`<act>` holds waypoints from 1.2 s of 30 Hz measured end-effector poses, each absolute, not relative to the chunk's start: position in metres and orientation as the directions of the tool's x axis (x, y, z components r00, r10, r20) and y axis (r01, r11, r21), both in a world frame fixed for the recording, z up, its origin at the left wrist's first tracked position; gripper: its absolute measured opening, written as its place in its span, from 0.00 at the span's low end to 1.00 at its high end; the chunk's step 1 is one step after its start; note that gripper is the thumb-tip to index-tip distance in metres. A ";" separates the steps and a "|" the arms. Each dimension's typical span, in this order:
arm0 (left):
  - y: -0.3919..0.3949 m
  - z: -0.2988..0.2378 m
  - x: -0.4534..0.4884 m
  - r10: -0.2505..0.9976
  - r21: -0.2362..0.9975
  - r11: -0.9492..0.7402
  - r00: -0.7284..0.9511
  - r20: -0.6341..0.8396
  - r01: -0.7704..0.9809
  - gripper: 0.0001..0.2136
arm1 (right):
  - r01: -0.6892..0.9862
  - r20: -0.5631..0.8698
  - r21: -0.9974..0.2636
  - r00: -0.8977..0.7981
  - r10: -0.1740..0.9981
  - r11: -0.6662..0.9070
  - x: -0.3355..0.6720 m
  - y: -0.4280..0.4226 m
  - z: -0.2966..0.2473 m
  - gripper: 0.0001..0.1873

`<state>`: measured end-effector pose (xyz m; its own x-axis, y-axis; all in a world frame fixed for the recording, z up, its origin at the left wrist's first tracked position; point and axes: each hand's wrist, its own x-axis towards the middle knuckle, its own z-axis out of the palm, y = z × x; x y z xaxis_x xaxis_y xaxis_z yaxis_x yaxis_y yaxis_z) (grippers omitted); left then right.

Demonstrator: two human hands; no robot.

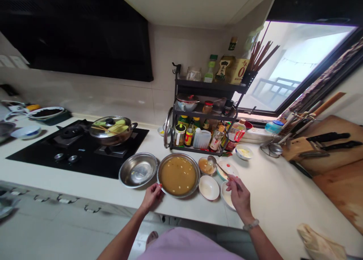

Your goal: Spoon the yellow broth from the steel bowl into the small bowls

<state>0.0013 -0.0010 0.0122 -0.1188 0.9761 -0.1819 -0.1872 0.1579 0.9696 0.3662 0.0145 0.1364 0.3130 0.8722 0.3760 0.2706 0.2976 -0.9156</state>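
Note:
My right hand [239, 195] is closed around the handle of a metal ladle [222, 169], whose bowl is over a small bowl of brown soup [203, 166]. At the near left rim of a wide metal basin of brown soup [179, 176], my left hand [153, 195] grips the edge with bent fingers. Pale bits float in that soup. Just right of the basin sits a white bowl [209, 188]; another white bowl [227, 195] is partly hidden under my right hand. Behind it lies a bowl with a red pattern [229, 168]. An empty metal basin [138, 170] stands to the left.
A lidded pan [112, 130] with chopsticks on it sits on the black cooktop [90, 159]. Behind the basins, a black rack [208, 86] holds bottles and jars. A small bowl of pale food [244, 152] is at back right, with a knife block [296, 148] and cutting boards beyond.

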 end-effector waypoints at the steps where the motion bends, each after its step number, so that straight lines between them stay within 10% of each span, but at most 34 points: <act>1: -0.001 0.013 0.001 0.976 0.969 0.160 -0.115 -0.184 -0.189 0.24 | 0.302 0.414 -0.893 0.265 0.871 0.333 0.366 0.013 0.136 0.16; 19: -0.001 0.014 0.002 0.974 0.965 0.172 -0.113 -0.196 -0.199 0.25 | 0.380 0.384 -0.817 -0.201 0.901 0.433 0.303 0.005 0.110 0.16; 28: -0.001 0.011 0.001 0.973 0.964 0.172 -0.116 -0.198 -0.204 0.24 | 0.160 0.118 -0.981 0.034 0.992 0.111 0.298 0.003 0.102 0.26; 36: 0.000 0.011 0.001 0.971 0.963 0.180 -0.118 -0.206 -0.199 0.24 | 0.134 0.206 -0.972 0.092 0.974 0.193 0.316 0.005 0.122 0.23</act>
